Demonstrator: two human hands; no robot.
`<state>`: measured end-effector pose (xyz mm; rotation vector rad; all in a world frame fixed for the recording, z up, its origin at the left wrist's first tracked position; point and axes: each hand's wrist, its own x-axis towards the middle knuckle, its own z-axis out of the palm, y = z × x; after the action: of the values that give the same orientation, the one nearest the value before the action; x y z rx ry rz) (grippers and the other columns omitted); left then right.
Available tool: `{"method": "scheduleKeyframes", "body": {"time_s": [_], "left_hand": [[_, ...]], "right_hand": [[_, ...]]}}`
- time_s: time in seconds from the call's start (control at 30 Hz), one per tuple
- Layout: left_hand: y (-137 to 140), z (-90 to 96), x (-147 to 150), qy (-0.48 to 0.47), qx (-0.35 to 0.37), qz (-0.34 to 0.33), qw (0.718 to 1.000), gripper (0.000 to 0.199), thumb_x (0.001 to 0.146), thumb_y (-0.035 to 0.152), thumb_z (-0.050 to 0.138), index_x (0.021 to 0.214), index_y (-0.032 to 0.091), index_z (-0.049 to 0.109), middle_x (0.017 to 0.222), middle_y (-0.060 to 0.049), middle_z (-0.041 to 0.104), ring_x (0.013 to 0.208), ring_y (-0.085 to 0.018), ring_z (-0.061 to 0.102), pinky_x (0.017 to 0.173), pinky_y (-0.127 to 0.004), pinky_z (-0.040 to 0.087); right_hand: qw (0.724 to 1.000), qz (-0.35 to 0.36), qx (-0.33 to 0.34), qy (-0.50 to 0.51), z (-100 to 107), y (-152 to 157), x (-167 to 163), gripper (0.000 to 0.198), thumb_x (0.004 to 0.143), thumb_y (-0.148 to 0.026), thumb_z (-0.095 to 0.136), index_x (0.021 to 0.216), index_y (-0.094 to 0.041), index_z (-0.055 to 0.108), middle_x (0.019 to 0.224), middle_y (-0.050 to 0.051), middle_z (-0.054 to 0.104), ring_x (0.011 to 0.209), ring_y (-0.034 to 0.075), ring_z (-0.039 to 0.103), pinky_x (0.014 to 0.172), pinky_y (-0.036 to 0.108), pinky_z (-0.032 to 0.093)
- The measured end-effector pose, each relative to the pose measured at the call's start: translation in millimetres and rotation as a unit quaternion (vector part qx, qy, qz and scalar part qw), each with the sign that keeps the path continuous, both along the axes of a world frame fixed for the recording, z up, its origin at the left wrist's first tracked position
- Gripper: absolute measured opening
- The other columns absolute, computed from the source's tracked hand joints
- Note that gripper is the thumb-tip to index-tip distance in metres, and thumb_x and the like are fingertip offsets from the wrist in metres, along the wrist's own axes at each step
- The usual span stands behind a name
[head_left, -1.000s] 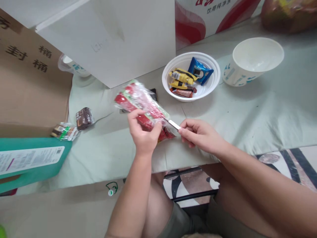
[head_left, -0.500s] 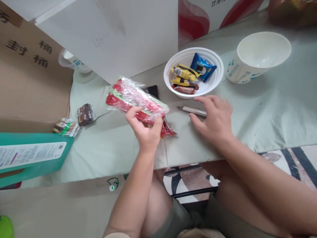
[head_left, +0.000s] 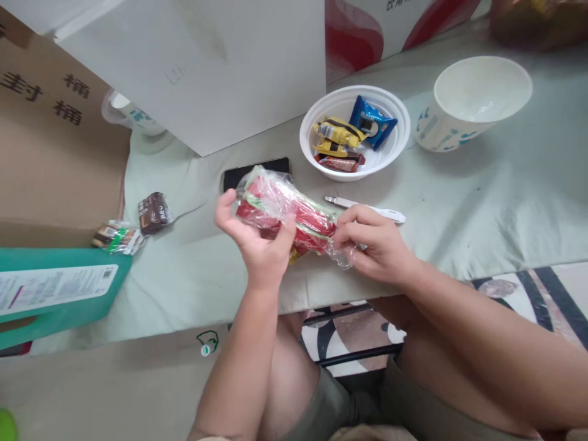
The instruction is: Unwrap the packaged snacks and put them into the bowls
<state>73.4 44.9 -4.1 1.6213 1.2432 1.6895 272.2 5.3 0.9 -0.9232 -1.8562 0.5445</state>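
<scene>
A clear plastic bag holding folded red and green material is between my hands over the table. My left hand grips its left part, thumb on the near face. My right hand pinches the crumpled clear plastic at its right end. Just beyond my right hand lies a white-handled utility knife, its blade toward the left. Partly covered by the bag, a dark phone rests on the cloth. Under the bag, a bit of yellow wrapper peeks out, mostly hidden.
A white bowl with several wrapped snacks and a large paper cup stand at the back. To the left are a brown snack pack, a clear-wrapped snack and a green box. A white carton rises behind.
My right hand has left the spot by the knife and taken hold of the bag's right end. The bag has shifted right and lower, uncovering more of the phone.
</scene>
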Motion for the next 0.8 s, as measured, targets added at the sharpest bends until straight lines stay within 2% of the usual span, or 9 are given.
{"method": "scheduleKeyframes", "body": {"time_s": [0.03, 0.1, 0.17, 0.23, 0.37, 0.5, 0.67, 0.73, 0.8], "left_hand": [[4.5, -0.6, -4.6, -0.008, 0.002, 0.022, 1.000, 0.083, 0.072, 0.054, 0.085, 0.136, 0.033, 0.037, 0.124, -0.007, 0.058, 0.104, -0.021, 0.065, 0.094, -0.038, 0.054], [11.3, -1.5, -14.2, -0.026, -0.014, 0.056, 0.998, 0.065, 0.073, 0.047, 0.084, 0.125, 0.028, 0.049, 0.113, -0.005, 0.062, 0.098, -0.019, 0.065, 0.088, -0.034, 0.053], [15.5, -1.6, -22.6, -0.041, -0.043, 0.089, 0.994, 0.036, 0.077, 0.039, 0.080, 0.100, 0.021, 0.059, 0.092, -0.001, 0.062, 0.084, -0.015, 0.061, 0.079, -0.028, 0.051], [18.5, -1.1, -28.1, -0.054, -0.074, 0.122, 0.988, 0.024, 0.078, 0.033, 0.077, 0.080, 0.018, 0.058, 0.075, 0.003, 0.055, 0.071, -0.011, 0.054, 0.070, -0.025, 0.046], [22.7, 0.7, -30.7, -0.084, -0.091, 0.152, 0.981, 0.024, 0.074, 0.030, 0.079, 0.081, 0.017, 0.061, 0.077, 0.003, 0.058, 0.071, -0.011, 0.055, 0.070, -0.024, 0.045], [24.4, 1.4, -29.1, -0.087, -0.068, 0.125, 0.986, 0.029, 0.077, 0.039, 0.079, 0.093, 0.019, 0.064, 0.083, 0.002, 0.060, 0.072, -0.011, 0.057, 0.071, -0.024, 0.046], [24.4, 1.9, -29.8, -0.093, -0.055, 0.107, 0.988, 0.027, 0.082, 0.040, 0.076, 0.081, 0.018, 0.061, 0.071, 0.004, 0.051, 0.065, -0.010, 0.047, 0.064, -0.022, 0.040], [23.5, 3.1, -29.7, -0.100, -0.063, 0.103, 0.988, 0.029, 0.083, 0.040, 0.075, 0.075, 0.019, 0.057, 0.067, 0.005, 0.046, 0.062, -0.009, 0.042, 0.061, -0.022, 0.037], [21.9, 4.8, -28.0, -0.113, -0.071, 0.090, 0.987, 0.032, 0.083, 0.039, 0.074, 0.070, 0.019, 0.053, 0.065, 0.006, 0.043, 0.059, -0.008, 0.039, 0.058, -0.022, 0.034]], "right_hand": [[1.000, -0.002, -0.004, -0.003, 0.1, 0.2, 0.8, 0.024, 0.075, -0.002, 0.053, 0.079, -0.023, 0.065, 0.085, 0.002, 0.064, 0.077, 0.016, 0.062, 0.067, 0.029, 0.049], [1.000, -0.019, -0.020, -0.006, -0.5, 0.7, 2.7, 0.026, 0.072, -0.001, 0.051, 0.077, -0.023, 0.064, 0.085, 0.002, 0.064, 0.077, 0.016, 0.062, 0.067, 0.030, 0.049], [0.998, -0.053, -0.035, 0.005, -2.0, 1.5, 5.1, 0.027, 0.072, 0.000, 0.051, 0.075, -0.023, 0.064, 0.086, 0.002, 0.066, 0.078, 0.017, 0.063, 0.070, 0.032, 0.050], [0.993, -0.099, -0.053, 0.026, -3.7, 2.5, 8.1, 0.025, 0.072, -0.001, 0.052, 0.074, -0.024, 0.063, 0.090, 0.002, 0.069, 0.082, 0.018, 0.066, 0.075, 0.034, 0.052], [0.976, -0.173, -0.101, 0.090, -8.0, 6.4, 14.2, 0.022, 0.073, -0.002, 0.053, 0.071, -0.023, 0.059, 0.095, 0.004, 0.073, 0.092, 0.022, 0.070, 0.085, 0.039, 0.054], [0.947, -0.233, -0.124, 0.181, -15.2, 12.9, 19.4, 0.019, 0.082, -0.008, 0.052, 0.074, -0.024, 0.057, 0.093, 0.004, 0.071, 0.093, 0.023, 0.070, 0.086, 0.042, 0.054], [0.931, -0.284, -0.018, 0.230, -11.4, 8.0, 18.3, 0.013, 0.087, -0.014, 0.053, 0.085, -0.027, 0.057, 0.089, 0.005, 0.063, 0.090, 0.024, 0.066, 0.083, 0.044, 0.054], [0.940, -0.258, 0.023, 0.222, -3.5, -0.4, 13.6, 0.013, 0.092, -0.016, 0.052, 0.089, -0.028, 0.057, 0.085, 0.004, 0.061, 0.083, 0.023, 0.065, 0.075, 0.041, 0.055], [0.973, -0.167, 0.022, 0.160, 3.4, -8.0, 6.9, 0.014, 0.094, -0.015, 0.053, 0.094, -0.028, 0.059, 0.084, 0.003, 0.065, 0.078, 0.020, 0.066, 0.070, 0.038, 0.055]]}}
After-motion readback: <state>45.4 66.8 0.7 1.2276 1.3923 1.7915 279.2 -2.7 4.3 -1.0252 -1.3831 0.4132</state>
